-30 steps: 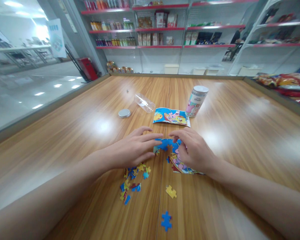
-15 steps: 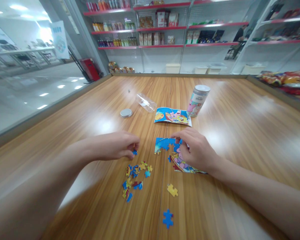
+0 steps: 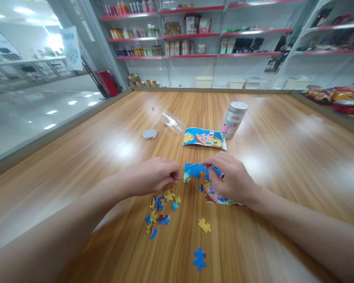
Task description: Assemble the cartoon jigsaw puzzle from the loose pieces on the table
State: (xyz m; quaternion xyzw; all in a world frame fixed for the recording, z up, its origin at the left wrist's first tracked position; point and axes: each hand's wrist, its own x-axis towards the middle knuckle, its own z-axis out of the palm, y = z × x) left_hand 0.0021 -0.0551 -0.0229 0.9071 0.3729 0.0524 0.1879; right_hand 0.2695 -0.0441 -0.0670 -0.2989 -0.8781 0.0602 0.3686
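My left hand (image 3: 166,173) is closed in a pinch just left of the partly joined jigsaw puzzle (image 3: 194,169). A tiny bluish edge of a puzzle piece (image 3: 178,179) shows at its fingertips; the rest is hidden. Curled over the puzzle's upper right part, my right hand (image 3: 228,175) has bent fingers and thumb resting on it and covers some of its pieces. Below my left hand lies a loose heap of puzzle pieces (image 3: 160,202). A yellow piece (image 3: 205,225) and a blue piece (image 3: 199,258) lie apart, nearer to me.
Behind the puzzle lies a picture sheet (image 3: 205,138) with a cartoon print. A printed can (image 3: 234,120) stands at its right; a clear plastic bottle (image 3: 173,122) and a silver lid (image 3: 150,134) lie left. Stocked shelves (image 3: 191,35) rise beyond the wooden table (image 3: 120,129).
My left hand has moved right, from above the loose pieces to the puzzle's left edge, with the blue piece now mostly hidden in its fingers. My right hand has stayed nearly still.
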